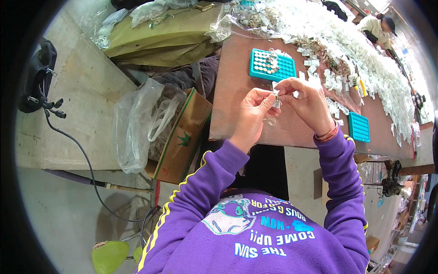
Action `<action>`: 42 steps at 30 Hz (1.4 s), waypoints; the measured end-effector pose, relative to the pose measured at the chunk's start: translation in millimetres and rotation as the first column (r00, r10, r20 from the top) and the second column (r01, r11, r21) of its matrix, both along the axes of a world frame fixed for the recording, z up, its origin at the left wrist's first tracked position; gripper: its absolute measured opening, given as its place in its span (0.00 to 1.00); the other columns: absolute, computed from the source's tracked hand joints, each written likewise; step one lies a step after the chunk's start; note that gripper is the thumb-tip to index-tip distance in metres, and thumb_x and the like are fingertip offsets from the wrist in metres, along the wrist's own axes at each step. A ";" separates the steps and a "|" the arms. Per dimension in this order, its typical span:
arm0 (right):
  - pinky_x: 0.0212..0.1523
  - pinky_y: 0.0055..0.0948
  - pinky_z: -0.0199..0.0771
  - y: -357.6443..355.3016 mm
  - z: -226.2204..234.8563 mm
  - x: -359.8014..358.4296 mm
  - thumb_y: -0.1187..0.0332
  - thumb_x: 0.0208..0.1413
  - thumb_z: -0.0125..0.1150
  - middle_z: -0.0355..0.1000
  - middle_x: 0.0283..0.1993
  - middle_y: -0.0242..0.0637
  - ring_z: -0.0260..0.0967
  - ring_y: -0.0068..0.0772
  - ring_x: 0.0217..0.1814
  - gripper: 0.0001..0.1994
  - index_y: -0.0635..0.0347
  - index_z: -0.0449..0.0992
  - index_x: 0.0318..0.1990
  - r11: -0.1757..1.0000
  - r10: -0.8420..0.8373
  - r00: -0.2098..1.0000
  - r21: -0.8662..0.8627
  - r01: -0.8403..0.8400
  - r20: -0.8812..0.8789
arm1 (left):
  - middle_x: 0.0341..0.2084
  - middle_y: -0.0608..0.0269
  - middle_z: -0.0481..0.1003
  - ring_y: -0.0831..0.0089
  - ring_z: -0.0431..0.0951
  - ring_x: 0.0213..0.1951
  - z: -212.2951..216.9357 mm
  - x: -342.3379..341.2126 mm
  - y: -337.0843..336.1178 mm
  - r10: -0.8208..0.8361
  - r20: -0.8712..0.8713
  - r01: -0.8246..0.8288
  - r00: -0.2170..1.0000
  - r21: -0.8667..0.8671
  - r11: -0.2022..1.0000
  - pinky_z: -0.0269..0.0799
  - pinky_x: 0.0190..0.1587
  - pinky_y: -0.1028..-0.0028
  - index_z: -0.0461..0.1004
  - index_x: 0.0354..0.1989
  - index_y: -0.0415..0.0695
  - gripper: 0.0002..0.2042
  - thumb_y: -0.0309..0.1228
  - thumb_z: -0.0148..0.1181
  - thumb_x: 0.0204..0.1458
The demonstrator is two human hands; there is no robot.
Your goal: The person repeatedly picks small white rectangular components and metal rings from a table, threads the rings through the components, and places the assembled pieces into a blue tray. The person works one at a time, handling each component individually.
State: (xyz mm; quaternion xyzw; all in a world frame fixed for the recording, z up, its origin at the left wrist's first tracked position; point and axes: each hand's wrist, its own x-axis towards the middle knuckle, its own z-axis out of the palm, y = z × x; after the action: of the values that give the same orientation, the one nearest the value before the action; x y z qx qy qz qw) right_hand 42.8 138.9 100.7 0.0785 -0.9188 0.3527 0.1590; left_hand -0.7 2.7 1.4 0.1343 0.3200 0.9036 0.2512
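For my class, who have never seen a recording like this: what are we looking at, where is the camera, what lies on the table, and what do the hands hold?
There is no machine: a person in a purple top works with bare hands. The one picture comes from a fisheye camera on their head, looking down, so edges bend. The left hand and right hand pinch a small part together above a brown table. On it lie a teal tray holding small round pieces, a second teal tray, and a long heap of white packets.

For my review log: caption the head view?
Both hands, left hand and right hand, hold a small part above the brown table.
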 end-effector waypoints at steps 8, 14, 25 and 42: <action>0.44 0.34 0.75 -23.8 -26.2 4.9 0.75 0.42 0.61 0.75 0.30 0.33 0.75 0.35 0.34 0.11 0.55 0.78 0.36 0.934 0.035 0.889 0.333 0.134 -0.457 | 0.32 0.62 0.76 0.76 0.78 0.30 -5.8 -3.1 -0.9 0.018 0.128 -0.033 0.992 0.114 0.993 0.77 0.35 0.77 0.70 0.38 0.42 0.05 0.30 0.57 0.60; 0.49 0.34 0.75 -27.8 -46.0 2.5 0.74 0.43 0.61 0.78 0.38 0.32 0.76 0.34 0.40 0.14 0.55 0.77 0.41 0.907 0.065 0.841 0.384 0.175 -0.537 | 0.33 0.63 0.76 0.76 0.77 0.33 -8.0 -5.2 1.5 0.005 0.169 -0.043 0.986 0.220 0.974 0.76 0.36 0.78 0.70 0.40 0.42 0.05 0.30 0.54 0.61; 0.35 0.16 0.67 -1.5 -24.4 15.3 0.67 0.59 0.61 0.75 0.37 0.25 0.70 0.14 0.38 0.10 0.62 0.77 0.43 0.770 -0.066 0.971 -0.608 0.197 0.231 | 0.36 0.65 0.75 0.81 0.75 0.34 8.7 14.2 -14.1 -0.294 0.149 0.273 0.944 0.147 0.951 0.74 0.38 0.82 0.71 0.46 0.41 0.08 0.30 0.53 0.62; 0.35 0.28 0.76 -14.1 -17.7 37.0 0.81 0.45 0.67 0.76 0.32 0.37 0.75 0.36 0.33 0.09 0.61 0.77 0.34 0.987 -0.097 0.937 0.086 0.133 -0.336 | 0.32 0.66 0.71 0.78 0.68 0.30 11.7 9.8 -20.3 -0.442 0.132 0.415 0.887 0.194 0.889 0.67 0.33 0.80 0.70 0.46 0.39 0.10 0.32 0.50 0.63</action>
State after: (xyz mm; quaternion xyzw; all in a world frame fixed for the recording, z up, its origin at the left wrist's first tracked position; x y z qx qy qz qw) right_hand 79.8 124.8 83.0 0.0912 -0.8997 0.2748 0.3266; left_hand 9.2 -17.6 13.1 0.1430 0.1856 0.8564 0.4600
